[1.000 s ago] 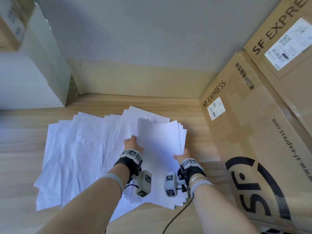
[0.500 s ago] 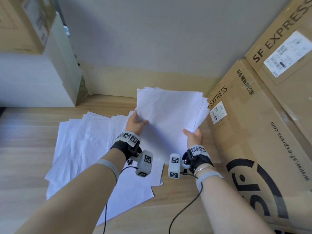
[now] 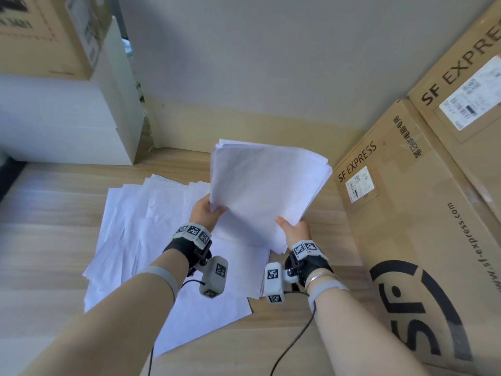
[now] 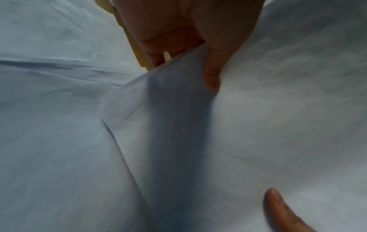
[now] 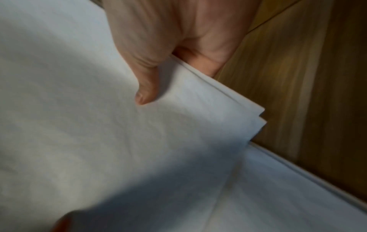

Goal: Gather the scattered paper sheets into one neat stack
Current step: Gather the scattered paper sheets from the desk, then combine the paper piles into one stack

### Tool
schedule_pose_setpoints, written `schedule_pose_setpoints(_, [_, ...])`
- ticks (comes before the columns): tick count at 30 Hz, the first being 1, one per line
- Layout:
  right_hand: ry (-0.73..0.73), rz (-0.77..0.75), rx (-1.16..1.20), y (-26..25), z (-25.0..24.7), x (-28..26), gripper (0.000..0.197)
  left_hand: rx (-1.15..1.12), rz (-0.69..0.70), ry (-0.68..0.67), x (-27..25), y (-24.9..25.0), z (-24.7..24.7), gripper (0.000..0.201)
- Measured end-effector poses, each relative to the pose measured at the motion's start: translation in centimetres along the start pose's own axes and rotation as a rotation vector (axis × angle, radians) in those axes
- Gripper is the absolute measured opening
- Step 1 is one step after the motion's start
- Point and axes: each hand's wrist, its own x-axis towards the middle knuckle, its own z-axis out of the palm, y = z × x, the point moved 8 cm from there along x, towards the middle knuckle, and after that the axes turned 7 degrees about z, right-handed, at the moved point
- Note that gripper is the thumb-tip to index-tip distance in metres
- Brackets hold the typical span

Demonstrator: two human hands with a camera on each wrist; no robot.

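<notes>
A bundle of white paper sheets point(image 3: 267, 185) is held tilted above the wooden table point(image 3: 40, 240). My left hand point(image 3: 207, 213) pinches its left edge, thumb on top, fingers behind. My right hand point(image 3: 294, 229) pinches its lower right corner the same way. In the left wrist view the left hand point(image 4: 198, 51) nips the bundle's edge point(image 4: 278, 94). In the right wrist view the right hand point(image 5: 158, 75) holds the bundle's corner point(image 5: 198, 109), where the sheet edges are slightly offset. More loose sheets point(image 3: 141, 226) lie fanned out on the table below and to the left.
A large SF Express cardboard box point(image 3: 420, 226) stands close on the right, with another box point(image 3: 466, 77) behind it. White and brown boxes point(image 3: 67, 118) stand at the back left. A wall point(image 3: 257, 63) closes the far side. Cables point(image 3: 292, 346) hang from the wrist cameras.
Both hands have lifted the bundle of sheets off the pile on the table and tilted it up toward the wall. The remaining loose sheets stay flat on the table.
</notes>
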Motion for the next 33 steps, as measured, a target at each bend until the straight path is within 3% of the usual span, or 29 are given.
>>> schedule_pose_setpoints(4, [-0.070,-0.045,-0.065,-1.1,1.5,0.6,0.031,-0.119,-0.060,-0.027,0.7,-1.4,-1.4,0.044])
schedule_pose_setpoints(8, [-0.180,-0.031,-0.136,-0.7,3.9,0.9,0.033,-0.153,-0.189,-0.079,0.3,-4.7,-2.4,0.013])
schedule_pose_setpoints(11, [-0.223,-0.018,-0.127,0.5,5.2,1.1,0.037,-0.056,-0.240,0.022,-0.1,-6.3,-4.4,0.009])
schedule_pose_setpoints(15, [-0.046,0.172,-0.387,5.4,4.2,2.8,0.073,0.037,-0.307,0.149,-0.8,-9.3,-8.5,0.027])
schedule_pose_setpoints(18, [0.031,0.186,-0.509,6.6,4.7,2.8,0.098,0.083,-0.339,0.187,-1.8,-10.8,-10.5,0.026])
schedule_pose_setpoints(24, [-0.030,0.146,-0.490,7.0,6.5,2.2,0.114,0.028,-0.415,0.225,-3.1,-13.5,-12.9,0.031])
schedule_pose_setpoints(27, [0.028,0.194,-0.401,6.7,5.2,2.3,0.099,0.003,-0.440,0.233,-3.1,-14.2,-13.9,0.033])
schedule_pose_setpoints(30, [0.065,0.210,-0.357,6.1,3.3,2.4,0.045,-0.003,-0.455,0.222,-3.1,-14.4,-14.7,0.031])
schedule_pose_setpoints(33, [0.121,0.197,-0.340,5.7,1.5,2.3,0.033,0.010,-0.482,0.195,-3.1,-15.0,-15.5,0.034])
